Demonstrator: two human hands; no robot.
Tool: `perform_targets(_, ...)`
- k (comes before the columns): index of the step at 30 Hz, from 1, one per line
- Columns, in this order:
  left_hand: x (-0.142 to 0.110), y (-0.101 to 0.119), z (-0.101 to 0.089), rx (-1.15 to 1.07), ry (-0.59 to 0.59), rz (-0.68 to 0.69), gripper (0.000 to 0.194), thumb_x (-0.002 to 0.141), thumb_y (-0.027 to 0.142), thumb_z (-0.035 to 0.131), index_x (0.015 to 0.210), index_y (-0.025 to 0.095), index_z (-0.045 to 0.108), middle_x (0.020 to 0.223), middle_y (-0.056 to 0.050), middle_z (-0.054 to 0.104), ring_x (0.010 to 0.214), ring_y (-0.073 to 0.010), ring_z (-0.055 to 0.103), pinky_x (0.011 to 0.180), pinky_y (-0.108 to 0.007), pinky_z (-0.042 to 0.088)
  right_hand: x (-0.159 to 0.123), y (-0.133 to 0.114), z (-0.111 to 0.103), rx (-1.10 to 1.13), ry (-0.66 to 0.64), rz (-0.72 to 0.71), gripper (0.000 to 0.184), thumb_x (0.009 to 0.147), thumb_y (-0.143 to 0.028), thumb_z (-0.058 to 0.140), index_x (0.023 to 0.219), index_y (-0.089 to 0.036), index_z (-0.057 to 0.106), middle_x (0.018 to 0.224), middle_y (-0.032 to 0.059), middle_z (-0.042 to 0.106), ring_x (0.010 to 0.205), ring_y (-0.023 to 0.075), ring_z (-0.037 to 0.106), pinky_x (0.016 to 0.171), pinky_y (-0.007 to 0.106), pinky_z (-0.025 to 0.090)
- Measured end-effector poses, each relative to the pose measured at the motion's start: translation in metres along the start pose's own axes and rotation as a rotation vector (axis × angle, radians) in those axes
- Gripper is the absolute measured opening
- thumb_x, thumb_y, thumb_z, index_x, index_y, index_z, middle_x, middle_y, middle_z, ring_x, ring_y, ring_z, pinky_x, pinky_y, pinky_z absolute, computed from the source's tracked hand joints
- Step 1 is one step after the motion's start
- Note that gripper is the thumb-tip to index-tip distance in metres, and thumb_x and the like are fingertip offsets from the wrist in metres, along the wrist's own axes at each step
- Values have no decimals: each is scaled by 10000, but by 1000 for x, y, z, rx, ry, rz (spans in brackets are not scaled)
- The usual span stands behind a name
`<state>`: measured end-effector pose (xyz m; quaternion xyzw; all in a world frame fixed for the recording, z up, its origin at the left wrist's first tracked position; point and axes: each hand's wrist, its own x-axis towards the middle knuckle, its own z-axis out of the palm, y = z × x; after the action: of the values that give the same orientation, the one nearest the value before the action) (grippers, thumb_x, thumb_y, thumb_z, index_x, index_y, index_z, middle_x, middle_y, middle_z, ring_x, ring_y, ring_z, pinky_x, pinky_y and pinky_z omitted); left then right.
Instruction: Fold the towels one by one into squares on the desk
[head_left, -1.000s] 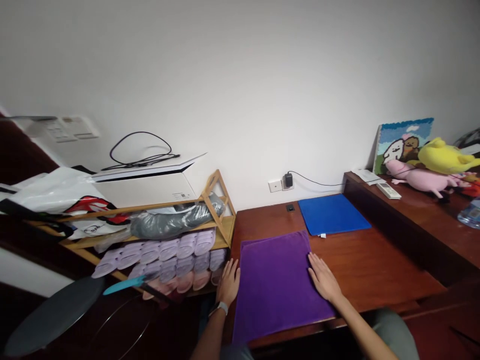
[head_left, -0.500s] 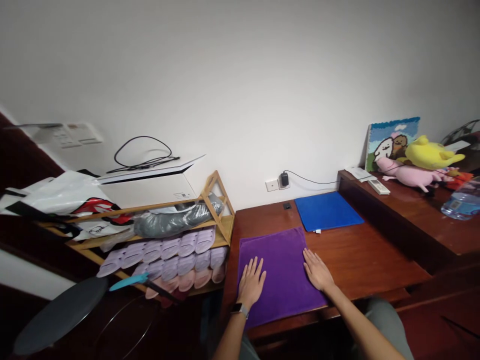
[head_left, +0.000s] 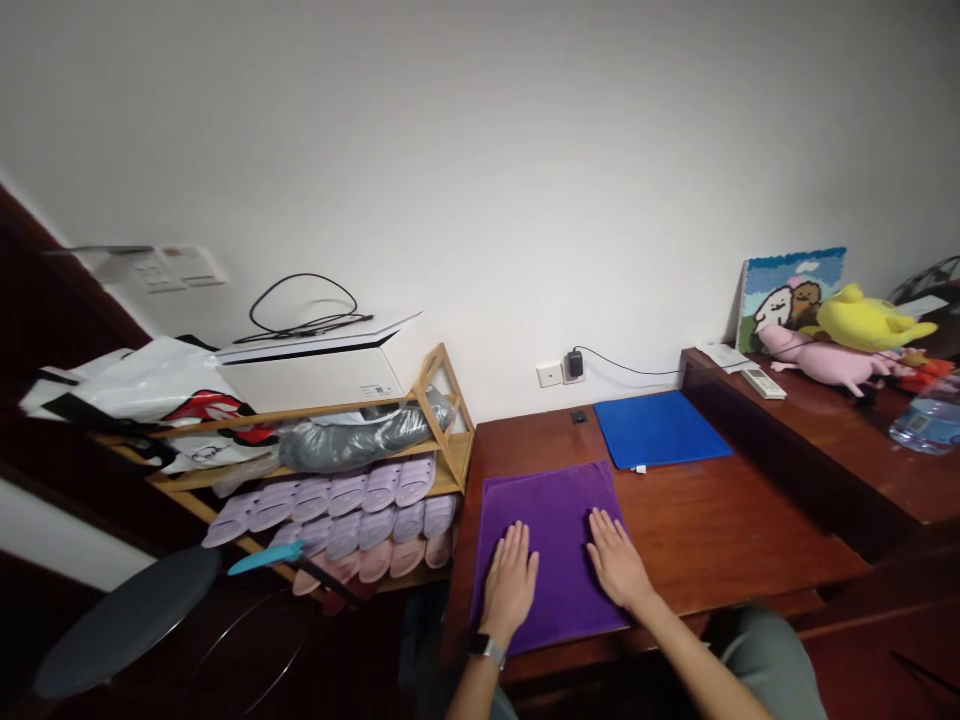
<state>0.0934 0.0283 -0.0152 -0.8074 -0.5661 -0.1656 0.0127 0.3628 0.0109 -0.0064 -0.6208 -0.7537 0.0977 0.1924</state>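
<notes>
A purple cloth [head_left: 555, 560] lies spread out on the brown wooden desk [head_left: 720, 530] in front of me, nearly square and mostly smooth. My left hand [head_left: 511, 582] rests flat on its left part, fingers stretched out, with a watch on the wrist. On the right part lies my right hand [head_left: 619, 565], palm down and fingers extended, holding nothing. Behind the cloth, toward the wall, a folded blue cloth [head_left: 661, 428] with a small white tag lies on the same desk.
To the left, a wooden rack [head_left: 457, 455] holds several slippers [head_left: 382, 487], a white box [head_left: 322, 375] and bags. A raised ledge at right carries plush toys [head_left: 862, 318], a remote control [head_left: 763, 383] and a water bottle [head_left: 926, 422]. A charger [head_left: 575, 363] is plugged into the wall.
My right hand has slid left, from the purple cloth's right edge onto its surface. The cloth's lower right corner now sits further left. My left hand stays flat, its fingers closer together.
</notes>
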Motion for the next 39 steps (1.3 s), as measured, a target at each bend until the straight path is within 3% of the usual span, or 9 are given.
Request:
perform_targets(3, -2, 42, 4, -6, -57, 80, 594, 1096, 424, 227, 1637, 192, 311, 1689, -75, 357, 1567, -222, 317, 1278, -479, 312, -5, -34, 14, -24, -56, -12, 649, 1078, -432, 200, 1641, -123, 299, 1699, 95, 260, 1592, 243, 212, 1306, 466, 168)
perform_targets(6, -5, 54, 4, 25, -124, 73, 592, 1098, 438, 215, 1625, 200, 342, 1680, -61, 373, 1561, -223, 329, 1278, -481, 317, -7, -46, 18, -71, -100, 24, 661, 1073, -428, 199, 1634, -95, 301, 1697, 111, 258, 1592, 244, 212, 1308, 453, 143)
perform_targets(14, -44, -24, 1, 193, -12, -172, 626, 1075, 458, 297, 1630, 171, 328, 1657, -111, 399, 1541, -277, 367, 1256, -510, 353, -22, 12, 7, -145, -61, 230, 697, 1057, -476, 220, 1636, -96, 301, 1697, 107, 246, 1590, 253, 223, 1302, 477, 149)
perform_targets(17, -52, -33, 1, 231, 27, -198, 639, 1064, 458, 322, 1614, 135, 366, 1638, -135, 432, 1530, -282, 389, 1260, -498, 348, -27, 28, 2, -152, -68, 264, 703, 1055, -482, 225, 1639, -93, 286, 1702, 99, 232, 1593, 255, 213, 1302, 481, 148)
perform_targets(23, -28, 15, 1, 180, 58, -106, 579, 1083, 368, 258, 1593, 138, 408, 1628, -123, 456, 1523, -244, 407, 1257, -473, 359, -19, -14, -1, -109, -35, 140, 687, 1074, -478, 194, 1638, -93, 275, 1701, 84, 217, 1598, 247, 192, 1313, 472, 118)
perform_targets(28, -14, 52, 9, 93, -44, 82, 565, 1091, 354, 239, 1603, 169, 389, 1651, -87, 423, 1531, -219, 390, 1253, -445, 368, -18, -53, 14, -49, -92, -8, 663, 1082, -472, 177, 1638, -125, 276, 1693, 73, 237, 1591, 237, 215, 1310, 463, 143)
perform_targets(31, -24, 34, 12, 106, -55, 23, 560, 1086, 341, 248, 1610, 192, 378, 1649, -81, 424, 1531, -229, 391, 1253, -471, 366, -24, -40, 19, -65, -84, 55, 669, 1079, -479, 198, 1636, -120, 284, 1692, 85, 226, 1589, 242, 220, 1307, 470, 153)
perform_targets(36, -54, -24, 10, 192, 43, -170, 582, 1070, 355, 273, 1600, 150, 397, 1634, -111, 443, 1517, -262, 415, 1241, -491, 383, -39, 10, 11, -144, -49, 190, 689, 1066, -487, 233, 1634, -101, 297, 1694, 102, 225, 1587, 249, 226, 1303, 483, 164)
perform_targets(39, -62, -37, 9, 208, 96, -182, 586, 1063, 357, 289, 1594, 140, 409, 1609, -127, 481, 1501, -272, 441, 1231, -504, 398, -41, 18, 5, -178, -63, 217, 708, 1062, -493, 239, 1626, -70, 309, 1689, 123, 243, 1590, 262, 217, 1302, 487, 167)
